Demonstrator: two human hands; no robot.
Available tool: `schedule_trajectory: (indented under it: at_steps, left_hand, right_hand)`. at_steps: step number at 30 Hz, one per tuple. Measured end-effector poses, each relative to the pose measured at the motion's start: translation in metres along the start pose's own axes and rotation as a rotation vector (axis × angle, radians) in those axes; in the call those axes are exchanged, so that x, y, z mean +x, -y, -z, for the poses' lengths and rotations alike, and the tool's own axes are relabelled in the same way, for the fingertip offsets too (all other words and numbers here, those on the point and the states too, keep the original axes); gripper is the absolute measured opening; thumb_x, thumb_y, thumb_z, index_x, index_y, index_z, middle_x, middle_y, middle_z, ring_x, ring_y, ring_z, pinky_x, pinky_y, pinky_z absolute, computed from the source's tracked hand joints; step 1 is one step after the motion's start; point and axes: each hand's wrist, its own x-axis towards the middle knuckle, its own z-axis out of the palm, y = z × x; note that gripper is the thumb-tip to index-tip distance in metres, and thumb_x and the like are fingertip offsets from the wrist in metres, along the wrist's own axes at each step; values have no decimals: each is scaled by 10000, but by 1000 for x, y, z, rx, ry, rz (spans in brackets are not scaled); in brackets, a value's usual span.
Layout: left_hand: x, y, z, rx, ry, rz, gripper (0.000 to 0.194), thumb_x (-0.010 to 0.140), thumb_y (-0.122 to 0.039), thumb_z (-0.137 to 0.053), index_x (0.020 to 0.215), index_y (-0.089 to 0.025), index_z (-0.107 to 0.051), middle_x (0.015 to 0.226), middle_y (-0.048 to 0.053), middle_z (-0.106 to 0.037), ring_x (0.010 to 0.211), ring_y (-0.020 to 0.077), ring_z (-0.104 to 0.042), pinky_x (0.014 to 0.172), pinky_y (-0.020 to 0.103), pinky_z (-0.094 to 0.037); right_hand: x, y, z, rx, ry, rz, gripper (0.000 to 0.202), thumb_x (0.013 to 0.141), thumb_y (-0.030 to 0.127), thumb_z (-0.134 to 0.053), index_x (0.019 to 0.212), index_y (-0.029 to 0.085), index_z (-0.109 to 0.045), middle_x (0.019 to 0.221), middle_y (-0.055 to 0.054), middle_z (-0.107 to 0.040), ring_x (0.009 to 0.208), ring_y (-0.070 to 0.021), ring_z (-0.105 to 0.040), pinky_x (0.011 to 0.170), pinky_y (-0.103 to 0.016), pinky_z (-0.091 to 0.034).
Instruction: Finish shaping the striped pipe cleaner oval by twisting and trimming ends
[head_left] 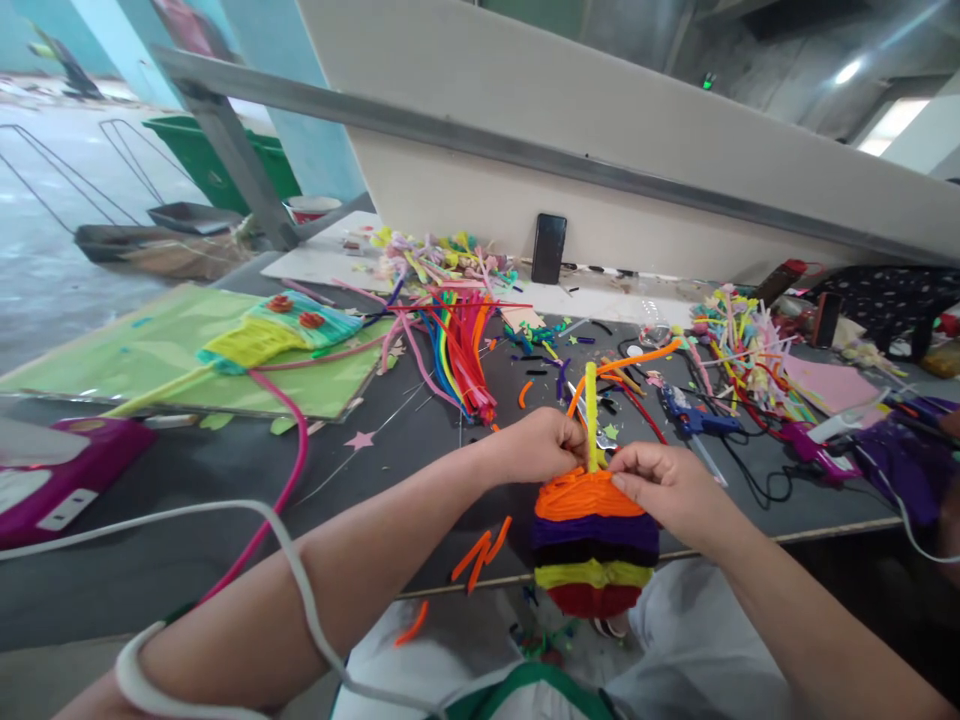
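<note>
A striped craft piece (pixel 595 540) in orange, purple, black, yellow and red hangs over the table's front edge, above the lap. From its top a yellow fuzzy stem (pixel 592 415) stands upright. My left hand (pixel 551 447) is closed at the piece's upper left, its fingertips pinching by an orange pipe cleaner (pixel 649 355) that arcs up and right. On the upper right, my right hand (pixel 664 485) pinches the orange edge between thumb and fingers.
Behind lie a bundle of coloured pipe cleaners (pixel 466 350), a blue glue gun (pixel 697 415) and an upright phone (pixel 550 248). Left are a green sheet (pixel 135 330) with a yellow-blue craft piece (pixel 281 330) and a magenta power strip (pixel 67 480). A white cable (pixel 296 570) crosses my left forearm.
</note>
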Motion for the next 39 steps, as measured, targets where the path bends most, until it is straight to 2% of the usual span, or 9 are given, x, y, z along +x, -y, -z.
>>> schedule_trajectory:
  at_steps: [3, 8, 14, 19, 22, 25, 31, 36, 39]
  left_hand:
    - [0, 1, -2, 32, -61, 3, 126, 637, -106, -528, 639, -108, -654, 600, -22, -583, 585, 97, -501, 538, 183, -368]
    - [-3, -4, 10, 6, -104, -49, 86, 671, -167, -576, 652, -119, -645, 633, -11, -604, 610, 96, -515, 565, 187, -379]
    - [-6, -4, 12, -125, -72, 17, 128, 700, -241, -588, 699, -118, -623, 576, -26, -532, 546, 86, -467, 522, 196, -364]
    - [-5, 3, 12, -321, 55, 34, 284, 736, -396, -598, 809, -123, -622, 653, -15, -546, 601, 91, -486, 577, 207, -396]
    - [-5, 3, 12, -253, 73, 52, 359, 667, -442, -669, 850, -134, -643, 694, -6, -576, 635, 100, -491, 570, 205, -379]
    - [-5, 0, 9, -188, 23, 71, 322, 650, -424, -679, 793, -137, -652, 680, -7, -580, 618, 100, -485, 537, 202, -360]
    - [-5, 0, 4, -176, -28, 63, 260, 668, -370, -649, 775, -132, -657, 701, 4, -614, 626, 107, -515, 558, 211, -384]
    - [-5, 2, 3, -130, -36, 36, 261, 674, -371, -644, 780, -134, -660, 708, 9, -621, 636, 113, -522, 563, 214, -385]
    - [-4, 4, 3, -127, -17, 11, 264, 682, -377, -642, 781, -133, -660, 708, 10, -614, 638, 112, -516, 567, 215, -384]
  right_hand:
    - [1, -2, -1, -99, -2, 36, 117, 734, 240, -526, 712, 176, -622, 607, 14, -551, 573, -110, -461, 528, -222, -350]
    - [1, -8, 5, -216, -87, -6, 145, 758, 283, -534, 779, 191, -644, 610, 16, -580, 555, -113, -472, 517, -225, -352]
    - [-3, -10, 9, -291, -116, 18, 138, 776, 298, -539, 769, 210, -645, 568, 34, -586, 497, -101, -478, 485, -216, -352]
    - [-4, -7, 9, -311, -182, 10, 145, 768, 304, -548, 780, 214, -660, 582, 25, -619, 494, -108, -501, 476, -216, -363]
    - [-3, -7, 8, -269, -182, -27, 149, 757, 311, -559, 784, 211, -666, 583, 21, -619, 500, -110, -500, 478, -217, -370]
    - [-1, -8, 10, -148, -132, -67, 161, 740, 332, -588, 787, 195, -660, 605, 16, -620, 519, -107, -506, 482, -213, -380]
    - [4, -11, 16, 218, 38, -176, 395, 780, 528, -541, 873, 162, -656, 566, 27, -569, 455, -85, -460, 433, -205, -351]
    - [12, -15, 8, 252, 93, -239, 412, 656, 539, -667, 748, 138, -670, 498, 35, -529, 432, -78, -428, 416, -202, -310]
    - [14, -15, 1, 228, 33, -254, 379, 587, 494, -725, 693, 135, -666, 488, 38, -520, 419, -67, -407, 396, -197, -285]
